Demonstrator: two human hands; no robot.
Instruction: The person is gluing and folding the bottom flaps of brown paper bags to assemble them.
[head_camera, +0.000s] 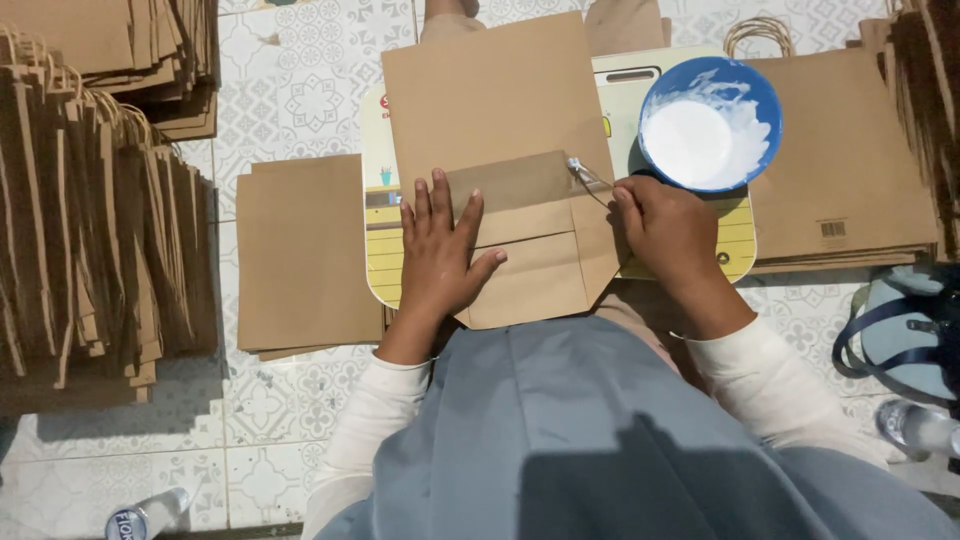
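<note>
A flat brown paper bag (500, 110) lies on a small yellow and white lap table (735, 245), its bottom flaps folded open toward me. My left hand (437, 250) presses flat on the folded bottom, fingers spread. My right hand (668, 228) grips a thin brush (585, 174) whose white-tipped end touches the darker, wet-looking strip of the flap. A blue bowl (712, 120) of white glue stands on the table just beyond my right hand.
Tall stacks of brown paper bags (90, 210) stand at the left and top left. Flat brown sheets (300, 250) lie left of the table, finished bags (850, 170) at right. A grey-blue bag (905, 335) and plastic bottles (915, 425) rest on the patterned tile floor.
</note>
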